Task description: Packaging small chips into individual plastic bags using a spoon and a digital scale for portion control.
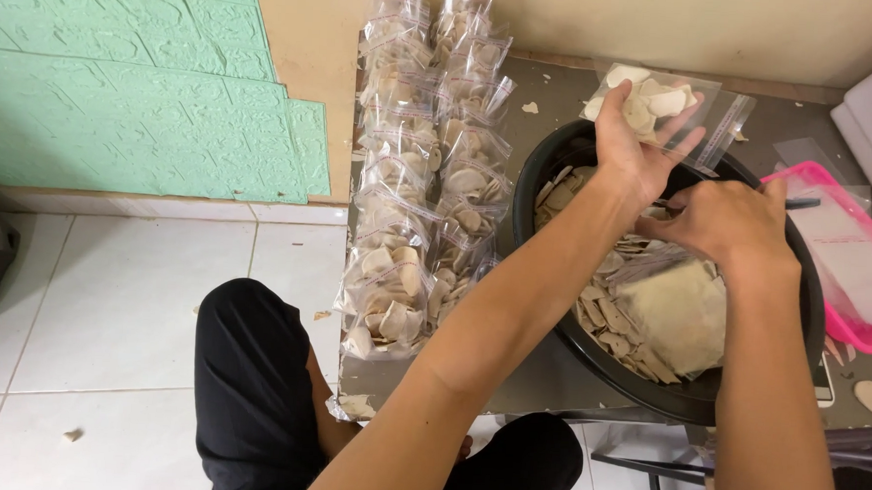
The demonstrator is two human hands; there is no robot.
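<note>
It was a home used as a small packing place. The floor [110, 299] was white tile, one wall had green foam panels [120, 74], and a low table [560, 103] held rows of filled bags [419, 176] beside a bowl [577, 148] of chips.

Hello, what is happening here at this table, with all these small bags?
A seated person is handling pale chips at a low table. The left hand holds up a clear plastic bag partly filled with chips. The right hand is over a black bowl of loose chips, beside the bag. Two rows of filled bags lie to the left. A pink tray sits on the right.
</note>
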